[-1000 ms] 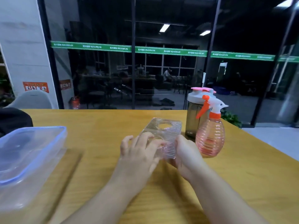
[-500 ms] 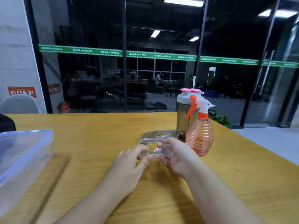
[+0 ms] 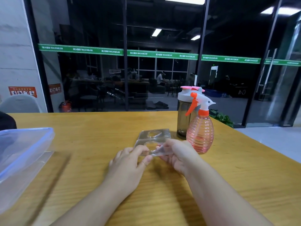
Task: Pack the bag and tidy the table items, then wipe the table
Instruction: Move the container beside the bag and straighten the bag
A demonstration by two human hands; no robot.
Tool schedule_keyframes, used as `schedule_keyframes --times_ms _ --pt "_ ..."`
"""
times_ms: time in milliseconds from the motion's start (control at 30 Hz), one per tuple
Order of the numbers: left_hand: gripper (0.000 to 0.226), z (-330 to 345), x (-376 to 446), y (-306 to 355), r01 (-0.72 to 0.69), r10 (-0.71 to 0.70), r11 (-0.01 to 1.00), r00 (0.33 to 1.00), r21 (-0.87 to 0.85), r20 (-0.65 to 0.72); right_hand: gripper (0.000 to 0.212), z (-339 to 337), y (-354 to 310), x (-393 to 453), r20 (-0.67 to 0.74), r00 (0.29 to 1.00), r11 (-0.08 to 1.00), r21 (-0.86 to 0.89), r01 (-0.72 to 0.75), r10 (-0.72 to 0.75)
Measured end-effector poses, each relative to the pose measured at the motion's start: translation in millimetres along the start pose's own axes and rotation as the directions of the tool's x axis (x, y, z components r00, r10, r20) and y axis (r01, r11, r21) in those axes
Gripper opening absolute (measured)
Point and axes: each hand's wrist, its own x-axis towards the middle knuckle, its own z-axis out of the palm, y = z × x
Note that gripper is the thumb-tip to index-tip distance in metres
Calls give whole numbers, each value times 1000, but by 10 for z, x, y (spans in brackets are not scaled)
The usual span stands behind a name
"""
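A small clear ribbed plastic clamshell box (image 3: 153, 141) lies in the middle of the wooden table (image 3: 97, 128), its lid close to flat over its base. My left hand (image 3: 128, 162) pinches its near left edge with thumb and fingers. My right hand (image 3: 179, 155) grips its near right edge with curled fingers. A pink spray bottle (image 3: 200, 132) with an orange trigger stands just right of the box. A dark shaker bottle (image 3: 184, 116) with a pink lid stands right behind the spray bottle.
A large clear plastic storage box (image 3: 21, 154) with a blue rim sits at the left, tilted. A dark bag (image 3: 6, 121) shows at the far left edge. A grey chair (image 3: 19, 103) stands behind the table, a glass wall beyond.
The clamshell lid, raised upright a second ago, has come down nearly flat on the base. Both hands stay on the near edge.
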Motion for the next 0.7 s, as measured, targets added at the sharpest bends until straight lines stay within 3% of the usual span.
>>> schedule_keyframes --times_ms 133,200,267,367,433,500,567,700 --pt "26 -4 -4 26 -40 40 999 999 25 11 20 -10 -43 -3 -62 998 997 -67 24 -28" --pt "25 -2 -2 26 -47 46 997 999 66 20 11 -24 -66 -20 -105 992 970 -237 47 -74" --pt "25 1 9 40 -68 64 987 997 145 31 8 -31 -85 -49 -108 983 828 -557 64 -148" --pt "28 4 39 81 -115 115 955 993 273 19 55 -1 -74 -62 -39 984 546 -836 63 -174" --pt "31 15 58 104 -132 138 935 990 329 5 68 0 -72 -86 1 982 400 -913 78 -191" --pt "31 32 68 127 -140 153 921 988 363 -8 46 -21 -114 -116 126 965 286 -939 191 -229" --pt "30 53 64 142 -143 160 913 987 382 -12 24 -51 -151 -163 249 953 184 -942 279 -170" --pt "33 76 44 154 -146 155 912 988 384 8 32 -82 -217 -275 344 939 -4 -939 344 -16"
